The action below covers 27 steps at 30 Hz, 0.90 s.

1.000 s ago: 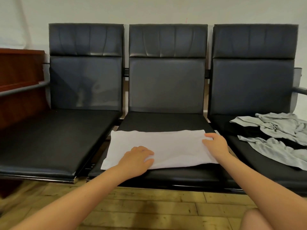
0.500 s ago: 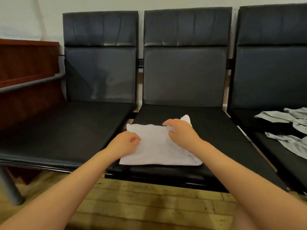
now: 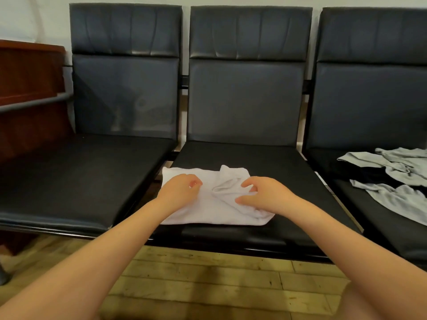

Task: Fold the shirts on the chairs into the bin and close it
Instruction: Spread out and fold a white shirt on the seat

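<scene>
Room: I see a pale wall behind a row of three black padded chairs on a wooden plank floor, with a reddish wooden cabinet at the far left and a grey rail in front of it.
Left chair: the left chair has a bare seat.
Middle chair: the middle chair carries the white shirt on the front half of its seat, closer to the seat's left edge than to its right.
White shirt: it lies folded into a compact, roughly square stack; a rumpled fold with a hem stands up near its back right corner, and the front right corner bulges slightly.
Left hand: my left hand rests over the left part of the white shirt, its fingers loosely curled with the tips close together above the cloth; I cannot tell whether they pinch any of it.
Right hand: my right hand sits over the right part of the shirt, fingers curled and spread a little apart, the thumb lying along the cloth; I cannot tell whether fabric is caught between them.
Right chair: the right chair holds a crumpled grey shirt, spread unfolded across its seat and running out of view at the right edge.
Bin: I find none in this view.
</scene>
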Each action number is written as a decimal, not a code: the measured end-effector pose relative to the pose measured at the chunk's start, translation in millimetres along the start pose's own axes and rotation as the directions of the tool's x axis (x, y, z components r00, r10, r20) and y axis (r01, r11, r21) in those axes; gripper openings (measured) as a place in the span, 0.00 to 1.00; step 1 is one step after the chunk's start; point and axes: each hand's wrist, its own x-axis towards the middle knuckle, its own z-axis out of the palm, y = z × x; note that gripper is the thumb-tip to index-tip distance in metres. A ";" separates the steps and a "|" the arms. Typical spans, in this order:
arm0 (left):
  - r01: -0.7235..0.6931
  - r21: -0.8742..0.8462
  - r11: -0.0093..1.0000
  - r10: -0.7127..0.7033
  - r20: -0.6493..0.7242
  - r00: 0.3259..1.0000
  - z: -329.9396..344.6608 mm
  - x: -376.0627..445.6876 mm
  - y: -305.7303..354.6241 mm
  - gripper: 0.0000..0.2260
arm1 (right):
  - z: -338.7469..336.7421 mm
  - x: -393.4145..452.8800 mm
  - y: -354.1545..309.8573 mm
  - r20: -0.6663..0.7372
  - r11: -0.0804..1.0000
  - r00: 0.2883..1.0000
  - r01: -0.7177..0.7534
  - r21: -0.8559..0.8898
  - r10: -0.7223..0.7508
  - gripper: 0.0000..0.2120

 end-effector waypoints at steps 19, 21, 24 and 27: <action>0.135 -0.292 0.947 -0.154 -0.045 0.987 3.9 16.4 5.0 0.13 | 15.5 -4.8 -28.2 -0.065 0.647 0.995 0.095 0.757 -0.069 0.08; 0.087 -0.254 0.963 -0.110 -0.078 0.991 9.7 16.1 14.7 0.13 | 7.8 0.0 -5.0 -0.222 0.690 0.975 0.138 0.711 0.033 0.10; -0.016 -0.185 0.983 -0.005 -0.115 0.993 19.7 19.3 31.7 0.14 | 4.7 8.6 29.7 -0.272 0.858 0.959 0.070 0.509 0.083 0.09; -0.107 -0.064 0.992 0.101 -0.082 0.991 31.9 21.1 47.5 0.20 | 10.2 10.2 47.6 -0.127 0.937 0.991 0.002 0.349 0.045 0.16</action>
